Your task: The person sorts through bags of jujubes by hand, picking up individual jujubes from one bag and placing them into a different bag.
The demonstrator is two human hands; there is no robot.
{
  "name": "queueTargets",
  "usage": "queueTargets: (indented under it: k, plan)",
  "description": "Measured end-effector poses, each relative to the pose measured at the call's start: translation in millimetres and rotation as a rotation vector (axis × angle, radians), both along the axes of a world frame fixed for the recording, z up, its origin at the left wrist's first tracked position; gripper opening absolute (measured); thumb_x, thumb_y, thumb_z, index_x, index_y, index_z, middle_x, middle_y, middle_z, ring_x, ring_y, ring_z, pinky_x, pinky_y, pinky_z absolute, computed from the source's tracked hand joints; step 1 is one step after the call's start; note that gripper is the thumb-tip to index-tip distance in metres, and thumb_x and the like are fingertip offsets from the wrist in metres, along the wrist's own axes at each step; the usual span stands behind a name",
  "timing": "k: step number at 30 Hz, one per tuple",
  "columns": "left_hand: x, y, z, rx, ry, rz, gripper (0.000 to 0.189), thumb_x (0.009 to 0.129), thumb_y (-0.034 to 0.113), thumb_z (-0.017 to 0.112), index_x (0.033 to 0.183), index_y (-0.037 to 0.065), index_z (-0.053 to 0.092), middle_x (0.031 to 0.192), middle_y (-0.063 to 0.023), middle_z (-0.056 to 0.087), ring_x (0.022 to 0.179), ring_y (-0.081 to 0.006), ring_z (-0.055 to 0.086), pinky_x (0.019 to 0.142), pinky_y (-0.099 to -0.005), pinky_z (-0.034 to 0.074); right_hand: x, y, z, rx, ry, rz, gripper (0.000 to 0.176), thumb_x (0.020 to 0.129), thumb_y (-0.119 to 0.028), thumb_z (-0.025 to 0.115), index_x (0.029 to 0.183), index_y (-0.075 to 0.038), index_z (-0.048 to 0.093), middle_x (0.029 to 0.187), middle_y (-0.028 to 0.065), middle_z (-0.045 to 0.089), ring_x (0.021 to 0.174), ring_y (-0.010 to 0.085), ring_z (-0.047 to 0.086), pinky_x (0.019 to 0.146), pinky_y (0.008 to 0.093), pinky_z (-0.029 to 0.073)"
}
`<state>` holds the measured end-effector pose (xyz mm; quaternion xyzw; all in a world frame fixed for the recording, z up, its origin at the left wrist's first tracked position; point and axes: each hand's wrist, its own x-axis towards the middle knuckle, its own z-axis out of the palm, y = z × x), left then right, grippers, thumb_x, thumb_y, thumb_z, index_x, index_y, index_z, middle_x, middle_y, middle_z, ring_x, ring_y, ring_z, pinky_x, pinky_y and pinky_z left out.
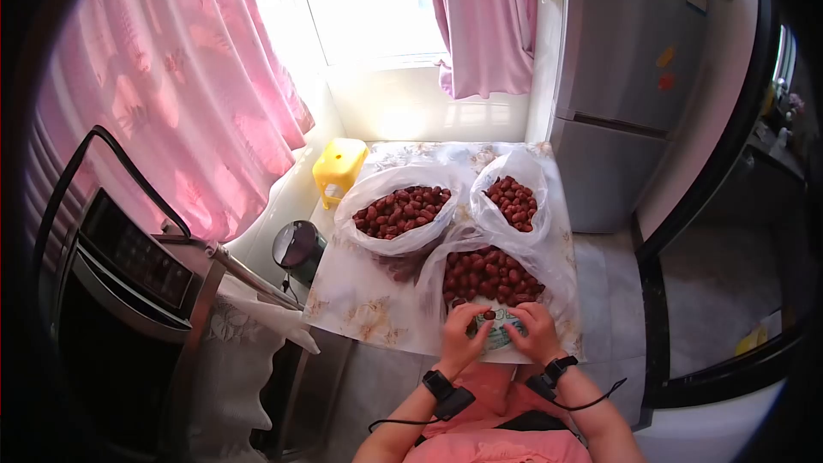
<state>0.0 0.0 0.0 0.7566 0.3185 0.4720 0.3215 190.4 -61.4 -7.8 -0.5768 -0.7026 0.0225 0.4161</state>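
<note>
Left hand [463, 336]: pinching one date [489, 315] between thumb and fingertips, over the near edge of the near bag [559, 281]. Right hand [533, 332]: just right of it, thumb and index apart, released. Near pile [493, 276] of dates sits in that bag, just beyond both hands. Far-left bag [350, 225] and far-right bag [533, 173] also hold dates. All three on the counter [369, 313].

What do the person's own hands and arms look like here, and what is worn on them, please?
The left hand and right hand are ungloved, and the visible forearms show no sleeves. Each wrist wears a black strap with a dark, boxy device and a thin black cable.
</note>
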Motion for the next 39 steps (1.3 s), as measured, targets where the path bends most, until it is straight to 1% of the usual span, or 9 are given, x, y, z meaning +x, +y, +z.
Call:
queueTargets:
  k: [2,8,15,18,21,22,24,27,39]
  plan:
    - [-3.3,5.8,28.2,-0.075,-0.125,0.032,0.034,0.079,-0.004,0.075,0.111,0.004,0.068,0.108,-0.0113,0.070,0.102,-0.0263,0.066,0.089,-0.0334,0.051,0.7,3.6,-1.4,0.034,-0.003,-0.002,0.031,0.079,-0.017,0.078,0.107,-0.006,0.068,0.102,0.0112,0.063,0.092,0.0326,0.062,0.081,0.0427,0.050]
    - [-36.5,55.0,100.7,0.239,-0.144,0.206,0.031,0.078,-0.003,0.075,0.107,0.005,0.069,0.104,-0.0110,0.070,0.097,-0.0279,0.067,0.084,-0.0355,0.053,-0.1,-2.4,2.2,0.044,0.003,0.007,0.031,0.079,-0.017,0.078,0.106,-0.006,0.067,0.102,0.0111,0.063,0.091,0.0327,0.062,0.080,0.0428,0.050]
    - [-59.5,130.0,127.8,0.100,-0.160,0.368,0.039,0.082,0.001,0.074,0.119,0.002,0.062,0.114,-0.0117,0.065,0.110,-0.0252,0.061,0.094,-0.0367,0.048,-2.7,-4.3,3.5,0.046,0.021,-0.003,0.030,0.080,-0.019,0.077,0.106,-0.007,0.068,0.100,0.0106,0.064,0.091,0.0318,0.062,0.080,0.0423,0.051]
    - [-54.3,82.3,135.0,-0.439,-0.279,-0.141,0.038,0.089,0.003,0.070,0.124,0.003,0.058,0.120,-0.0063,0.061,0.106,-0.0162,0.059,0.092,-0.0309,0.049,-3.3,-5.6,8.7,0.037,0.026,-0.026,0.030,0.081,-0.019,0.077,0.107,-0.007,0.069,0.100,0.0099,0.064,0.092,0.0314,0.063,0.082,0.0420,0.051]
    - [-52.1,12.6,139.7,-0.239,0.098,-0.887,0.037,0.089,0.009,0.073,0.124,0.003,0.061,0.119,-0.0071,0.063,0.102,-0.0152,0.061,0.091,-0.0307,0.050,-2.8,-5.9,4.5,0.029,0.022,-0.022,0.030,0.081,-0.020,0.077,0.107,-0.007,0.069,0.101,0.0100,0.064,0.093,0.0314,0.063,0.082,0.0418,0.051]
    - [-56.5,-4.9,91.4,-0.255,0.112,-1.030,0.031,0.093,0.016,0.070,0.119,0.002,0.063,0.115,-0.0082,0.065,0.102,-0.0166,0.062,0.091,-0.0318,0.049,-2.2,-4.9,4.6,0.023,0.015,-0.014,0.030,0.081,-0.020,0.077,0.107,-0.007,0.069,0.101,0.0101,0.064,0.093,0.0315,0.063,0.082,0.0417,0.051]
    - [-50.6,-42.7,151.9,-0.372,0.256,-1.330,0.040,0.096,0.037,0.069,0.116,0.003,0.067,0.108,-0.0126,0.069,0.099,-0.0289,0.066,0.087,-0.0383,0.052,-2.1,-4.9,7.8,0.016,0.010,-0.006,0.030,0.081,-0.019,0.078,0.107,-0.006,0.069,0.101,0.0114,0.065,0.093,0.0324,0.063,0.082,0.0423,0.052]
    - [-40.5,-59.7,160.2,-0.408,0.340,-1.595,0.025,0.095,0.023,0.071,0.107,0.001,0.069,0.098,-0.0128,0.071,0.088,-0.0259,0.067,0.077,-0.0366,0.053,-3.4,-6.1,4.5,0.006,0.019,-0.002,0.030,0.080,-0.018,0.078,0.106,-0.006,0.069,0.101,0.0127,0.065,0.093,0.0334,0.064,0.082,0.0430,0.052]
    - [-44.5,-67.9,152.2,-0.506,0.275,-1.638,0.019,0.095,0.018,0.069,0.098,-0.002,0.071,0.095,-0.0139,0.072,0.085,-0.0270,0.068,0.076,-0.0362,0.052,-1.2,-4.9,4.7,0.026,-0.019,0.000,0.031,0.082,-0.020,0.076,0.108,-0.007,0.068,0.101,0.0109,0.064,0.092,0.0318,0.063,0.081,0.0417,0.051]
